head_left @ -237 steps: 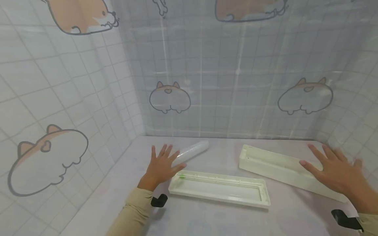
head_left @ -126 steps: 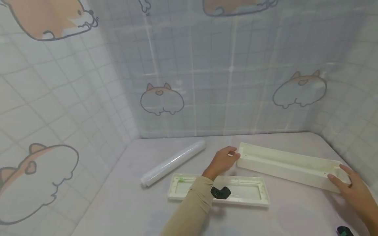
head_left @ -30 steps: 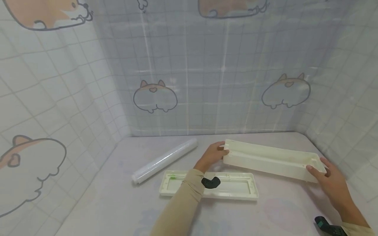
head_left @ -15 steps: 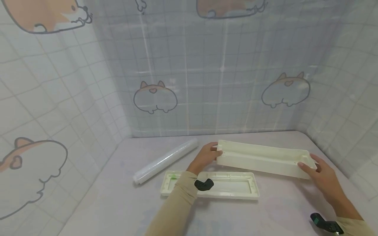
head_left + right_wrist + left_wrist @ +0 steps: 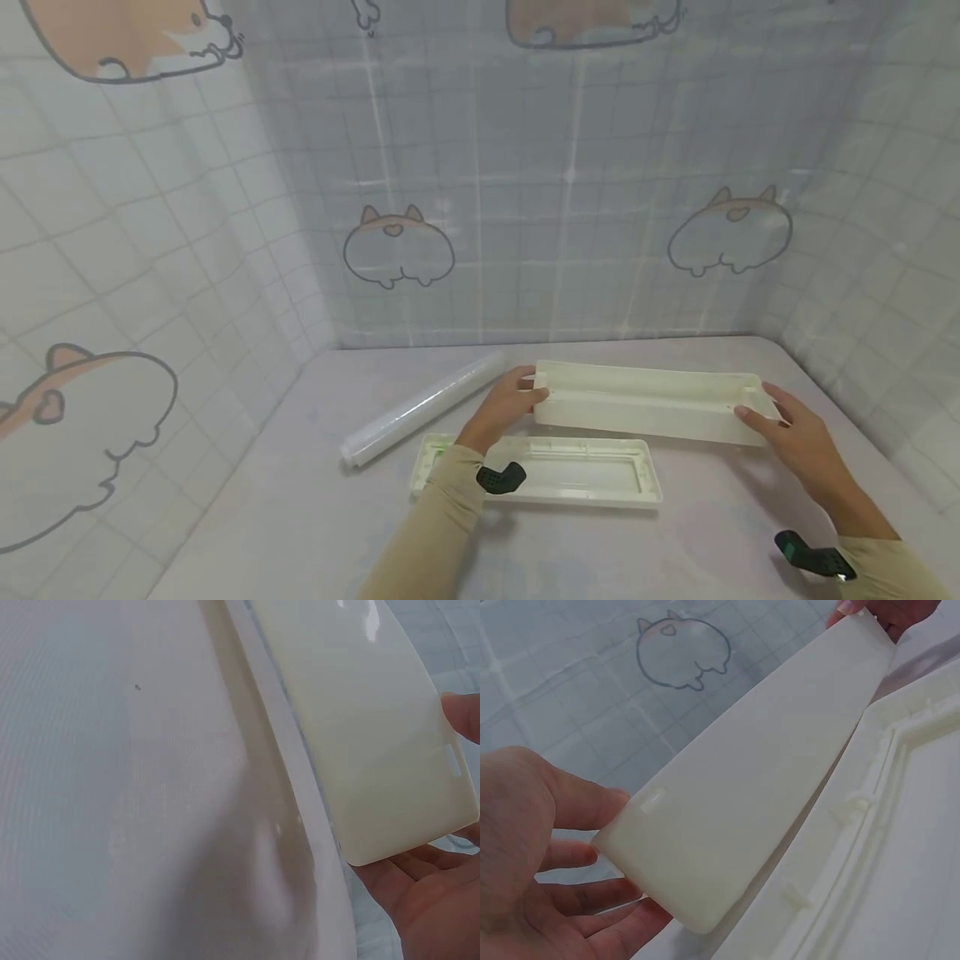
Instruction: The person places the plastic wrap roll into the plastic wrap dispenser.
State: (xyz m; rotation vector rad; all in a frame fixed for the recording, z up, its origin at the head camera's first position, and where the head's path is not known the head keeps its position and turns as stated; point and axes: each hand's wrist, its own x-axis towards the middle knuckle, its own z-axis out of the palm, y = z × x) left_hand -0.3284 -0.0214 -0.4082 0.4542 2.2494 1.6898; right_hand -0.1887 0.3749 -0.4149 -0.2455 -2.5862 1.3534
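Observation:
Both hands hold a long cream plastic trough (image 5: 645,419) by its short ends, its hollow side up. At its left end, my left hand (image 5: 497,410) grips with the thumb on the rim and the fingers beneath, as the left wrist view also shows. My right hand (image 5: 804,442) grips the opposite end the same way; in the right wrist view its fingers go under the trough's corner. Nearer to me lies a shallow cream rectangular lid (image 5: 585,502) with a raised rim, partly covered by my left forearm. The trough's underside is hidden.
A roll of clear plastic wrap (image 5: 420,414) lies slanted on the table (image 5: 300,500), behind and left of the lid. Its far end comes close to my left hand. Patterned curtains (image 5: 510,167) enclose the table at the back and both sides.
Hands that were spread open earlier have taken hold of the trough's ends. Over the last second both have carried it left and levelled its slant. Roll and lid stay put lately.

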